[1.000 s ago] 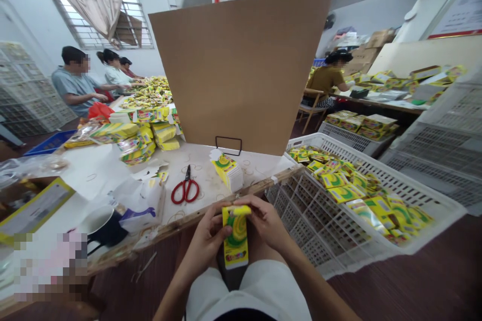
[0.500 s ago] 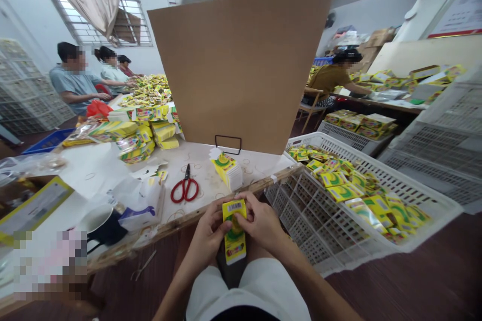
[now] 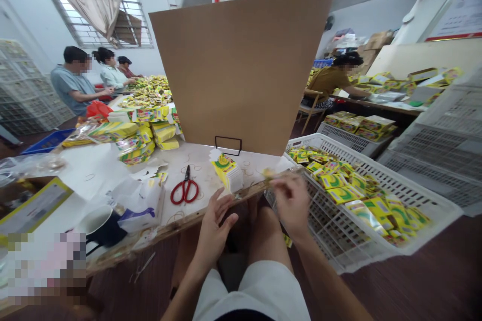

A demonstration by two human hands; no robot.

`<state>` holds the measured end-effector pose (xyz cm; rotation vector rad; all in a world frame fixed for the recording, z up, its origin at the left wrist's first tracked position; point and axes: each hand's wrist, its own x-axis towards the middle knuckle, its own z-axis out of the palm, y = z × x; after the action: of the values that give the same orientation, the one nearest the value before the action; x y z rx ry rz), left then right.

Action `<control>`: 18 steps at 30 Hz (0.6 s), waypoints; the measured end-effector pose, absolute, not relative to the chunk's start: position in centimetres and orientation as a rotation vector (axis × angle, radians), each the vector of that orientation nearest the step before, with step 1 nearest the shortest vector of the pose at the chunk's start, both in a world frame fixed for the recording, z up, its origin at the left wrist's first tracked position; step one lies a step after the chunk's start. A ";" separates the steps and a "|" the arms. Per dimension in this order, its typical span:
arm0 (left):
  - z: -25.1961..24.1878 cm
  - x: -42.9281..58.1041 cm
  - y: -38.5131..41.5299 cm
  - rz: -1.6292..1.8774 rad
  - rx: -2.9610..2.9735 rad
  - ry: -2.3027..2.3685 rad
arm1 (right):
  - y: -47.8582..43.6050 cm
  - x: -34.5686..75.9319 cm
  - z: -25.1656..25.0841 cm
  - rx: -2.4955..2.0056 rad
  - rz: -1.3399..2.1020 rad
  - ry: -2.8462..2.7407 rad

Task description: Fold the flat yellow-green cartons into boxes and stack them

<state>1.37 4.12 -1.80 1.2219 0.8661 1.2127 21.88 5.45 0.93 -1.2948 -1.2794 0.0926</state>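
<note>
My left hand (image 3: 217,215) is open just in front of the table edge, fingers apart and nothing in it. Its fingertips are close to a stack of flat yellow-and-green cartons (image 3: 228,170) lying on the table. Over the edge to the right, my right hand (image 3: 291,200) is smeared by motion, with its fingers pinched together. At its fingertips shows a small blurred yellowish thing (image 3: 268,174), too smeared to name. Beside that hand stands a white plastic crate (image 3: 339,256) holding many small yellow-and-green packs (image 3: 344,185).
Red-handled scissors (image 3: 184,190) lie left of the stack. A cardboard panel (image 3: 241,75) stands upright behind it, near a black wire stand (image 3: 228,145). A dark mug (image 3: 103,228) and bundled yellow cartons (image 3: 135,145) are on the left. Several people work at other tables.
The yellow carton held in both hands is gone from between them. My right hand has moved right and up towards the crate; my left hand has opened.
</note>
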 end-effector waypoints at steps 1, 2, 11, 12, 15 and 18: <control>-2.0 1.3 4.3 1.222 1.238 0.888 | 6.3 23.1 1.3 -1.333 -0.133 -1.149; -2.2 1.2 4.3 1.219 1.253 0.905 | 7.3 24.2 1.7 -1.369 -0.267 -1.071; -1.7 1.3 4.0 1.139 1.330 0.989 | 18.4 18.2 -1.0 -1.523 0.214 -1.456; -1.6 1.1 3.9 1.139 1.332 0.996 | 19.4 17.1 -1.3 -1.535 0.244 -1.471; -1.8 0.2 4.0 1.157 1.317 1.032 | 21.0 15.2 -1.9 -1.575 0.313 -1.502; -2.2 -0.7 4.3 1.201 1.274 1.098 | 21.1 15.2 -2.5 -1.615 0.349 -1.504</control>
<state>-0.71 4.25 -2.23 1.2741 1.0980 1.2009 15.17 21.09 -2.45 -1.6152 -1.5035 0.3489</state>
